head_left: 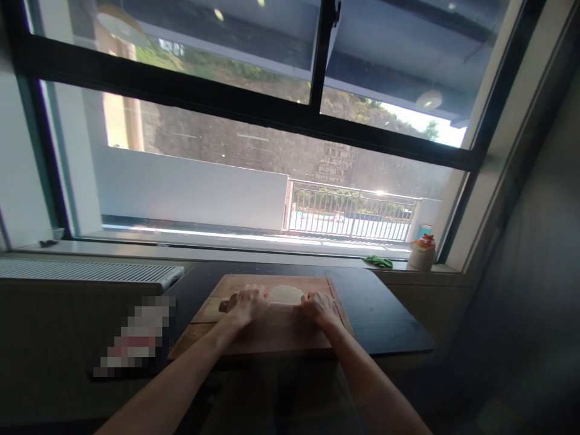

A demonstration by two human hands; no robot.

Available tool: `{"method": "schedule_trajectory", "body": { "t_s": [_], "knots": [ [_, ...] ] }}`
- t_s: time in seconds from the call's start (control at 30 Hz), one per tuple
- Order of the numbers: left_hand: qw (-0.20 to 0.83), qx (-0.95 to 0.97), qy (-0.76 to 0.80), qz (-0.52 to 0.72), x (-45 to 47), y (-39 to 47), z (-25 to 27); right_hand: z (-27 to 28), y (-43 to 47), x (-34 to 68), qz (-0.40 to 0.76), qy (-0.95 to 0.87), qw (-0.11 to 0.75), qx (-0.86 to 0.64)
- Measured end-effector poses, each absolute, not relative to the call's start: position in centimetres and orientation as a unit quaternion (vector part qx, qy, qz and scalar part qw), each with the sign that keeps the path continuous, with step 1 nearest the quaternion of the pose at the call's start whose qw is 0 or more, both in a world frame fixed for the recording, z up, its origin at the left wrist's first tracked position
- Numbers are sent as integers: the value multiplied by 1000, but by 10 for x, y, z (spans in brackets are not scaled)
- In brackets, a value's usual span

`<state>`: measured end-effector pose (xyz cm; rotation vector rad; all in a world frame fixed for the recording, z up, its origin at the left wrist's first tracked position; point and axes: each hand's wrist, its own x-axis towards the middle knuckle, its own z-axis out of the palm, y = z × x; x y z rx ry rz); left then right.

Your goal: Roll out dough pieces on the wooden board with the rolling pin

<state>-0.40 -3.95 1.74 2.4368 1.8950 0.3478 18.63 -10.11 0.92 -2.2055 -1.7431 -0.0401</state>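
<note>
A flat, round, pale piece of dough (286,293) lies on a wooden board (276,339). Across its near edge runs a wooden rolling pin (223,306), whose brown left end sticks out past my left hand (249,302). The fingers of that hand are closed over the pin, just left of the dough. My right hand (319,306) is closed around the pin's other side, to the right of the dough. Both hands cover much of the pin, and its right end is hidden.
The board rests on a dark table (385,320) below a wide window. A pixelated item (136,338) lies at the table's left. On the sill at right are a green cloth (378,261) and a whitish container (422,254). A radiator (90,272) stands at left.
</note>
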Motion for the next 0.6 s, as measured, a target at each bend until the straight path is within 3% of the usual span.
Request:
{"method": "schedule_trajectory", "body": {
  "t_s": [0.37,0.6],
  "knots": [
    [41,770,620,145,-4,-30,20,10,-83,188,-40,-602,197,-773],
    [-44,776,601,185,-9,-67,10,-3,-122,178,-107,-609,228,-752]
  ]
}}
